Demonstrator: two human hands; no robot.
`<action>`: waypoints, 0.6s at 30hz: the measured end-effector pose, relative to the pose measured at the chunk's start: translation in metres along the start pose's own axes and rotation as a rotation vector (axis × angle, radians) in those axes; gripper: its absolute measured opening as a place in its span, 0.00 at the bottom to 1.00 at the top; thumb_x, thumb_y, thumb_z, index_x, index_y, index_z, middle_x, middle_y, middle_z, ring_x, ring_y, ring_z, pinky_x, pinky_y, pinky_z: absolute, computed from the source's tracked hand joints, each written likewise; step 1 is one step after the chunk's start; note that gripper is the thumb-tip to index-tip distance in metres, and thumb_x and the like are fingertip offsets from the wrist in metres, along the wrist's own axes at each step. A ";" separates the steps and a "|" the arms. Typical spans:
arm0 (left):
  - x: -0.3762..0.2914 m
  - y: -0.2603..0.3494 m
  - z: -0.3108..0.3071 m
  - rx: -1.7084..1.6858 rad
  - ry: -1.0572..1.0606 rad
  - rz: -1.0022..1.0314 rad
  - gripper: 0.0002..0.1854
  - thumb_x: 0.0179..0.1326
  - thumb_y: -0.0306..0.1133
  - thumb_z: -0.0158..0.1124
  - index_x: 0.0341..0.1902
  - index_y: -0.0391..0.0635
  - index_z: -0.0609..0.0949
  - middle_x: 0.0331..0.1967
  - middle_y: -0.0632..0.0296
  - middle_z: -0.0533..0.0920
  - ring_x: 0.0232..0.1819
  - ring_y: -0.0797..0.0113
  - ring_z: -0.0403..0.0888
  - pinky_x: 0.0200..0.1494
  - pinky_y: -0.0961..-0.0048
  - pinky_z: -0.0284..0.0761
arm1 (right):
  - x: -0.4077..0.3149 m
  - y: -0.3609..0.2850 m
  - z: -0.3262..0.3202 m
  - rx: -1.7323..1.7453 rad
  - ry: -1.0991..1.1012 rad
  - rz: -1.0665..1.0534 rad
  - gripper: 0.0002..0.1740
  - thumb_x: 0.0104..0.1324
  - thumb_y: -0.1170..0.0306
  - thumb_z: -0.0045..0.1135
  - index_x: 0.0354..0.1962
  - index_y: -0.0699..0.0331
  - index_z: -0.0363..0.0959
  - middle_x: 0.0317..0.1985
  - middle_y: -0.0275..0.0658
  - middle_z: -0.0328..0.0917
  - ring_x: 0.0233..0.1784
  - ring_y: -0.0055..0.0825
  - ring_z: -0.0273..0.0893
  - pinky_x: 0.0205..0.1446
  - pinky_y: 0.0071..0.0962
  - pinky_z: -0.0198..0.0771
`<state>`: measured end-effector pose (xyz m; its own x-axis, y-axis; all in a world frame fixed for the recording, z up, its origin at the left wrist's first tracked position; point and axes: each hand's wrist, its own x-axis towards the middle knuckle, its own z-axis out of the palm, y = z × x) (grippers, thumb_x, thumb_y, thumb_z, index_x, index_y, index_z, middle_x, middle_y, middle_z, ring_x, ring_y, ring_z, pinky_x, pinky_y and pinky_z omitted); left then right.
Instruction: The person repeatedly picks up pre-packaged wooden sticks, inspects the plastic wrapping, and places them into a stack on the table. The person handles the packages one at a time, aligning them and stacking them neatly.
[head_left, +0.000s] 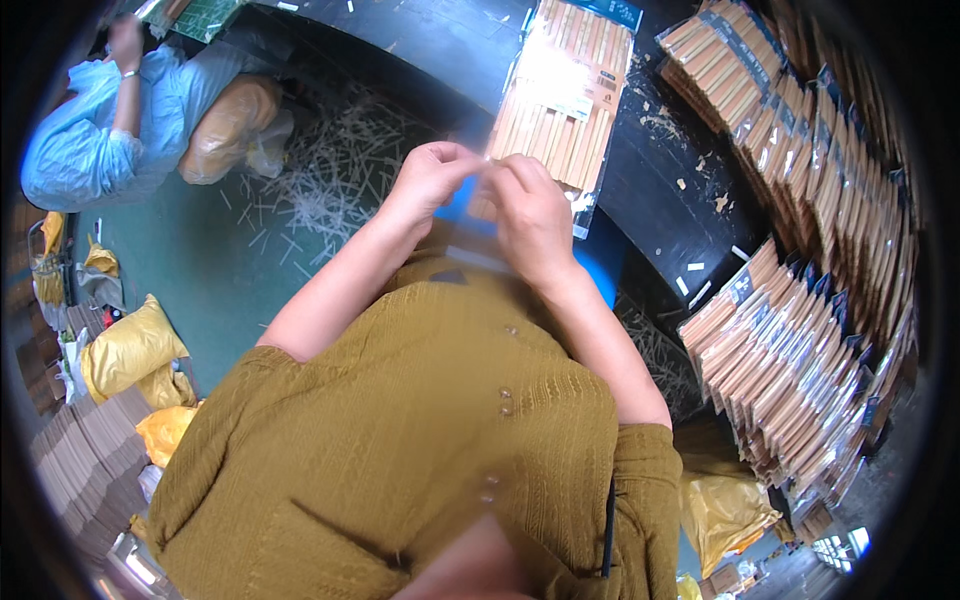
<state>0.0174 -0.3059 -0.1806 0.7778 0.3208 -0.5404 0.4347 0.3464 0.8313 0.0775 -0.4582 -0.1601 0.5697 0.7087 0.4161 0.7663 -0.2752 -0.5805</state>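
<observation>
My left hand (433, 176) and my right hand (529, 210) meet in front of my chest, fingertips pinched together. Between them they grip blurred clear plastic film (480, 236), which hangs down by my shirt. A small whitish bit shows at the fingertips; what it is cannot be made out. Just beyond my right hand lies a flat pack of wooden sticks, apparently chopsticks (555, 142), in a clear bag with a dark blue header and a printed label. Glare hides part of it. Its near end reaches over the table's edge, beside my right wrist.
Stacked stick packs (780, 360) crowd the dark table (637, 180) on the right. White strips (322, 180) litter the floor at left. A person in a blue top (112, 157) works at upper left. Yellow sacks (131, 349) and flat cardboard (90, 450) lie at lower left.
</observation>
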 end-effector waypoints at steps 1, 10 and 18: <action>0.002 0.001 0.001 0.034 0.024 0.005 0.11 0.59 0.39 0.72 0.29 0.45 0.84 0.18 0.75 0.73 0.19 0.85 0.62 0.21 0.82 0.53 | -0.004 0.000 -0.007 0.078 0.063 0.060 0.04 0.60 0.79 0.57 0.33 0.64 0.74 0.34 0.42 0.73 0.38 0.39 0.77 0.39 0.35 0.75; 0.006 -0.006 -0.005 0.033 0.035 0.121 0.09 0.68 0.37 0.64 0.36 0.46 0.84 0.17 0.79 0.67 0.18 0.86 0.56 0.21 0.83 0.49 | -0.079 0.020 -0.166 0.534 0.899 0.330 0.13 0.67 0.86 0.45 0.47 0.65 0.69 0.33 0.37 0.77 0.23 0.13 0.68 0.23 0.10 0.64; -0.050 -0.041 -0.037 0.111 0.012 -0.068 0.16 0.71 0.42 0.59 0.35 0.42 0.85 0.28 0.68 0.82 0.29 0.81 0.75 0.35 0.80 0.71 | -0.069 -0.021 -0.034 0.340 -0.064 0.273 0.06 0.67 0.75 0.63 0.42 0.65 0.80 0.26 0.37 0.79 0.26 0.18 0.74 0.32 0.20 0.70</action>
<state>-0.0558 -0.3032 -0.1923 0.7395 0.3110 -0.5970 0.5345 0.2678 0.8016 0.0321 -0.5236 -0.1524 0.7101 0.6814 0.1772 0.4425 -0.2361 -0.8651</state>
